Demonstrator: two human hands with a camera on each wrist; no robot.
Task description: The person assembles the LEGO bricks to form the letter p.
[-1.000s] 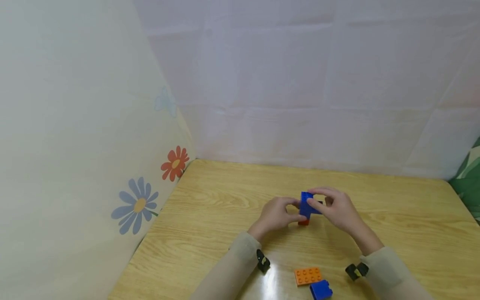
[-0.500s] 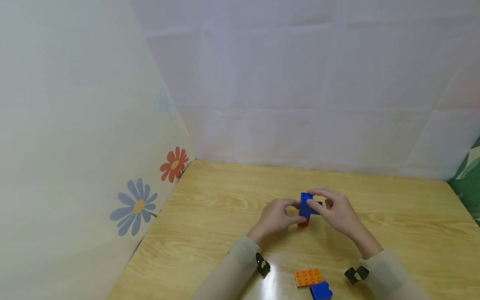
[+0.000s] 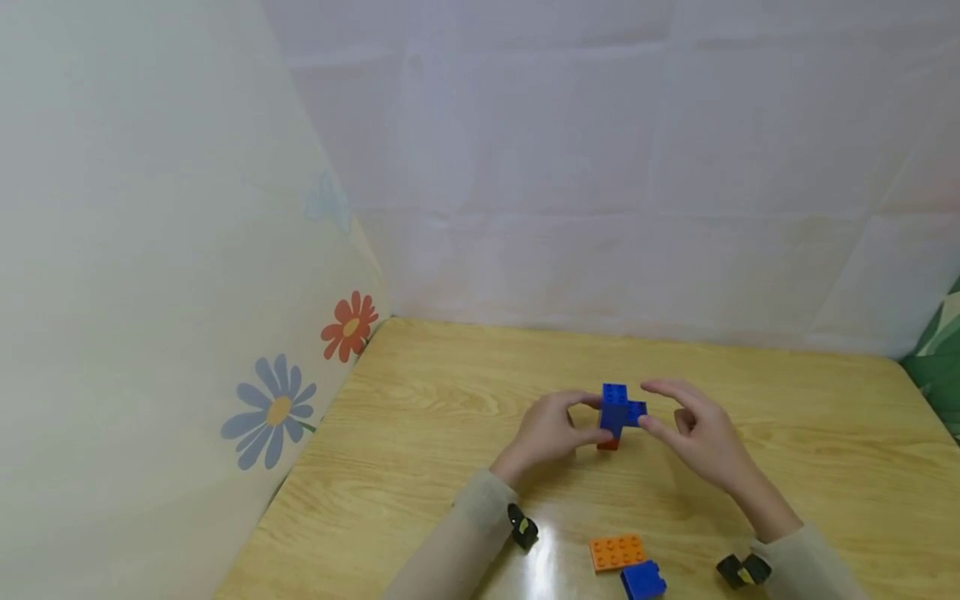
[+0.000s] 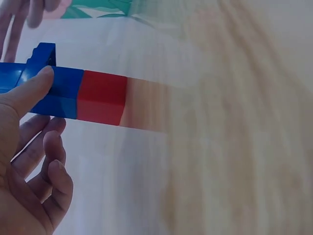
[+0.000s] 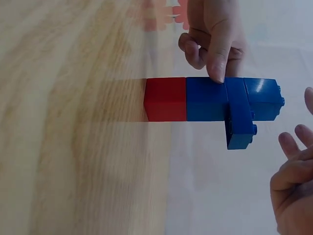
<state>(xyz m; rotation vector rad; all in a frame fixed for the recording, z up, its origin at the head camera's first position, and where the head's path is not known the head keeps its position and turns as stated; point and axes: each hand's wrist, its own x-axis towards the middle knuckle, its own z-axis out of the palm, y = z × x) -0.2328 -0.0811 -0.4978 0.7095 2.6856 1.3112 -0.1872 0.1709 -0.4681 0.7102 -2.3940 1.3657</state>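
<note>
A tower of toy building bricks stands on the table, a red brick (image 5: 165, 99) at its base with a blue brick (image 5: 206, 99) on it. Above that, a flat blue brick (image 5: 239, 122) juts out to the right, capped by another blue brick (image 5: 262, 99) with studs on top. My left hand (image 3: 551, 427) pinches the tower from the left, thumb on the near side of the blue part. To the right, my right hand (image 3: 701, 429) holds nothing; its thumb and index finger are spread apart, the thumb tip close to the jutting brick.
Nearer me on the wooden table (image 3: 450, 375) lie an orange eight-stud brick (image 3: 617, 552) and a loose blue brick (image 3: 642, 580), side by side between my forearms. A pale cloth (image 3: 600, 167) hangs behind the table, and a flower-printed one (image 3: 187, 250) at the left.
My right hand has let go of the top blue brick and moved to the right, uncovering the jutting flat brick. The left hand and the tower have stayed nearly in place.
</note>
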